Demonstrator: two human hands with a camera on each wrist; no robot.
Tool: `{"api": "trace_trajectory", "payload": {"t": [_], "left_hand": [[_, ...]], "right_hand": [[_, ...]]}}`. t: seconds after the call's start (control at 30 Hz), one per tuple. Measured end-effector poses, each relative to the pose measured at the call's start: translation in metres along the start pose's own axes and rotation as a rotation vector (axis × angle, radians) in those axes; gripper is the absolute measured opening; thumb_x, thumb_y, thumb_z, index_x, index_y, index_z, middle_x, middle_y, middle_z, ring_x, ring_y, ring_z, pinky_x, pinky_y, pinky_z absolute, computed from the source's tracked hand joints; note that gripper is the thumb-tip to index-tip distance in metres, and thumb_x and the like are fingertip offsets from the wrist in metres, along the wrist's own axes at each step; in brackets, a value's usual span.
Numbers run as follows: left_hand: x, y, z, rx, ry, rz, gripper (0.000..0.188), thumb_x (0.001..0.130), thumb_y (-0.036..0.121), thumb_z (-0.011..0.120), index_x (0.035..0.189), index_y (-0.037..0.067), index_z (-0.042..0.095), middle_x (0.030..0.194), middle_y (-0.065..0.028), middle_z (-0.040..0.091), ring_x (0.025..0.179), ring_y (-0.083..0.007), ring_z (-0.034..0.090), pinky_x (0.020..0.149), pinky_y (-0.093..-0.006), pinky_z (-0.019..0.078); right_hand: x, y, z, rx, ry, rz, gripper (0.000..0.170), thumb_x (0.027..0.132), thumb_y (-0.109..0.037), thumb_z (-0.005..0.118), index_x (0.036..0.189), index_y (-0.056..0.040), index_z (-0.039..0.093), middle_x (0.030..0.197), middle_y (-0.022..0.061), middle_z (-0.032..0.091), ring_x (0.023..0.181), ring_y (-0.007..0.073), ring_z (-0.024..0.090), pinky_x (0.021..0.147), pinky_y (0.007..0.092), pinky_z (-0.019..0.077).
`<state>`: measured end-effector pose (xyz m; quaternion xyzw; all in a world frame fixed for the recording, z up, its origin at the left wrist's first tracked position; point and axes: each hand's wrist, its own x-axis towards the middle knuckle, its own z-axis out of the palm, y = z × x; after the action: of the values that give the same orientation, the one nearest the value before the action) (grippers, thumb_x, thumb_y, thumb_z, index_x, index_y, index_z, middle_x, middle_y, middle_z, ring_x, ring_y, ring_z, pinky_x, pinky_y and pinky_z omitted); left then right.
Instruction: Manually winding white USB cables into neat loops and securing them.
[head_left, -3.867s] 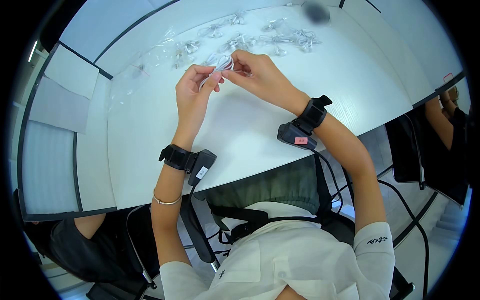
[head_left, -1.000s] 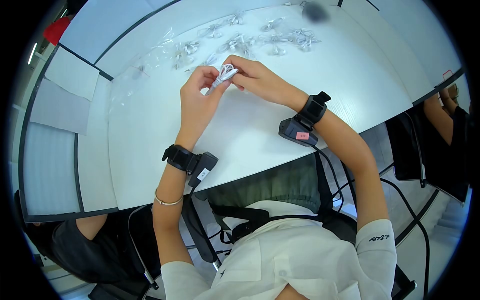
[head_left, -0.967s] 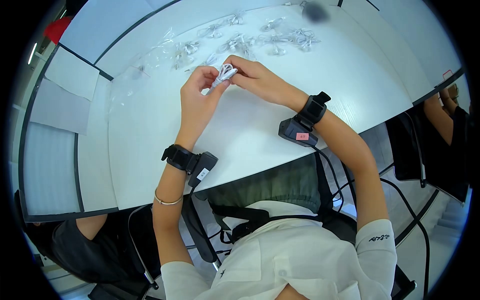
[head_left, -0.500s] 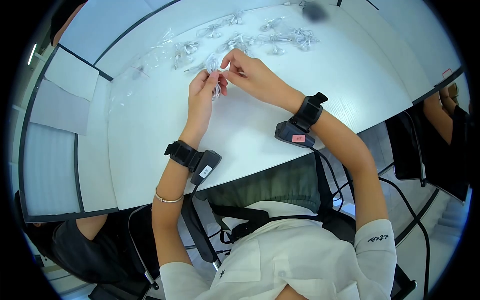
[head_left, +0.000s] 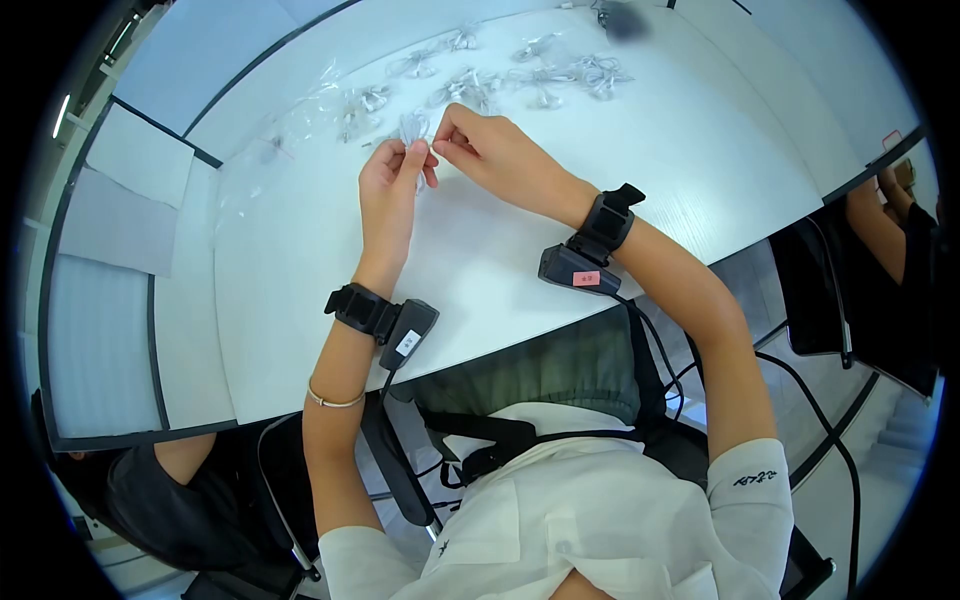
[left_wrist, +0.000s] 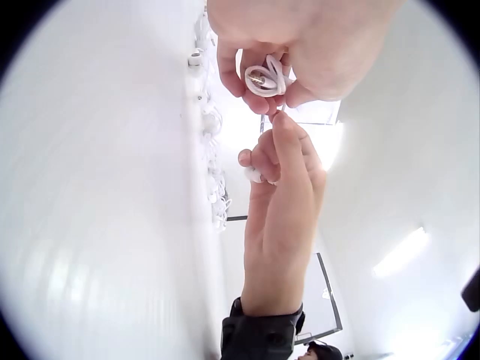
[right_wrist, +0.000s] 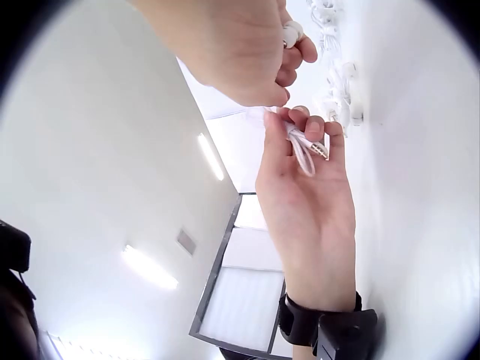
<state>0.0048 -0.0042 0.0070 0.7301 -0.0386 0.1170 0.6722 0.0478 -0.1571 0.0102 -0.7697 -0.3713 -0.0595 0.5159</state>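
My left hand (head_left: 388,190) holds a bundled pair of white earphones (head_left: 413,127) between thumb and fingers, above the white table. The coil's loops stick out past the fingertips. In the right wrist view a metal-banded plug (right_wrist: 319,151) and a cable loop (right_wrist: 304,160) show against the left fingers. My right hand (head_left: 508,155) is just to the right, thumb and index finger pinching a thin strand by the bundle. A rounded white earbud-like piece (right_wrist: 292,34) is tucked in its curled fingers.
Several bundled white cables (head_left: 468,88) lie toward the back of the table (head_left: 600,200), with more (head_left: 600,75) at the back right. Clear plastic bags (head_left: 285,140) lie at the left. Low white partitions (head_left: 190,200) border the table.
Both hands were together on the bundle a second ago. The bundle has since turned upright in my left hand, and my right fingers have moved off it and closed on a strand.
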Motion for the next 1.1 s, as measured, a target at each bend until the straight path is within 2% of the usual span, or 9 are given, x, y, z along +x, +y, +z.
{"api": "trace_trajectory", "payload": {"t": [0.13,0.43,0.53,0.63,0.77,0.8,0.93,1.03,1.1], "left_hand": [[0.001,-0.005,0.003,-0.062,0.025,0.043,0.02,0.089,0.02,0.052,0.079,0.003,0.053,0.074,-0.0023,0.056,0.063,-0.0073,0.044,0.065,-0.0215,0.0345],[0.009,-0.013,-0.006,-0.055,0.022,-0.027,0.02,0.089,0.023,0.055,0.083,0.004,0.055,0.072,-0.0002,0.056,0.063,-0.0067,0.043,0.064,-0.0205,0.0338],[0.013,-0.019,-0.016,0.0,-0.072,-0.054,0.019,0.086,0.023,0.058,0.085,0.004,0.057,0.075,-0.0004,0.056,0.067,-0.0058,0.045,0.064,-0.0198,0.0345],[0.01,-0.016,-0.011,0.098,-0.01,0.06,0.016,0.083,0.016,0.063,0.09,0.003,0.058,0.081,-0.0013,0.056,0.073,-0.0067,0.05,0.067,-0.0205,0.0384],[0.009,-0.016,-0.015,0.223,-0.051,0.199,0.019,0.078,0.005,0.065,0.096,0.0,0.058,0.088,-0.003,0.057,0.081,-0.0094,0.053,0.075,-0.0231,0.0425],[0.007,-0.015,-0.015,0.261,-0.046,0.219,0.021,0.078,0.003,0.065,0.096,-0.001,0.058,0.089,-0.0036,0.057,0.082,-0.0102,0.054,0.077,-0.0235,0.0428],[0.007,-0.008,-0.017,0.441,-0.034,0.368,0.022,0.076,0.001,0.065,0.097,0.0,0.059,0.094,-0.0053,0.059,0.085,-0.0124,0.055,0.081,-0.0234,0.0432],[0.005,-0.006,-0.02,0.435,-0.045,0.307,0.028,0.074,0.001,0.066,0.101,0.002,0.058,0.098,-0.0043,0.059,0.092,-0.0141,0.054,0.084,-0.0251,0.042],[0.005,-0.006,-0.021,0.236,-0.095,0.188,0.033,0.073,0.003,0.067,0.104,0.004,0.057,0.101,-0.0034,0.058,0.098,-0.0143,0.051,0.087,-0.027,0.0403]], "right_hand": [[0.0,0.002,0.0,0.013,0.006,-0.024,0.015,0.089,-0.015,0.051,0.087,-0.0001,0.048,0.065,0.0103,0.056,0.057,0.0187,0.051,0.054,0.0292,0.0388],[-0.001,0.008,0.012,0.141,-0.031,0.031,0.013,0.089,-0.013,0.051,0.091,0.0,0.049,0.068,0.0077,0.057,0.059,0.013,0.049,0.055,0.0269,0.0381],[-0.004,0.012,0.007,0.122,-0.116,0.115,0.018,0.088,-0.015,0.053,0.098,-0.0003,0.05,0.073,0.0083,0.059,0.065,0.0153,0.053,0.062,0.0276,0.0424],[-0.006,0.022,0.008,0.147,-0.08,0.036,0.027,0.083,-0.017,0.054,0.104,-0.0004,0.051,0.077,0.0117,0.062,0.069,0.0226,0.06,0.064,0.0331,0.046],[-0.004,0.022,0.011,0.064,0.118,-0.118,0.038,0.081,-0.024,0.059,0.111,-0.0033,0.049,0.085,0.0111,0.062,0.081,0.0236,0.059,0.074,0.0325,0.0458],[-0.004,0.014,0.003,0.129,-0.001,-0.012,0.04,0.084,-0.03,0.059,0.115,-0.007,0.05,0.095,0.0086,0.06,0.096,0.0206,0.053,0.09,0.0332,0.039],[-0.001,0.012,-0.006,0.154,-0.122,0.023,0.032,0.084,-0.03,0.059,0.105,-0.0057,0.057,0.091,0.0062,0.06,0.089,0.0156,0.052,0.084,0.0305,0.0402],[-0.001,0.012,-0.007,0.191,-0.09,-0.004,0.028,0.085,-0.028,0.058,0.101,-0.0053,0.059,0.086,0.0043,0.059,0.081,0.0121,0.052,0.078,0.0276,0.0413],[0.0,0.015,-0.009,0.224,-0.089,0.031,0.026,0.086,-0.027,0.057,0.101,-0.0056,0.059,0.083,0.003,0.058,0.077,0.0107,0.051,0.074,0.0258,0.0418]]}}
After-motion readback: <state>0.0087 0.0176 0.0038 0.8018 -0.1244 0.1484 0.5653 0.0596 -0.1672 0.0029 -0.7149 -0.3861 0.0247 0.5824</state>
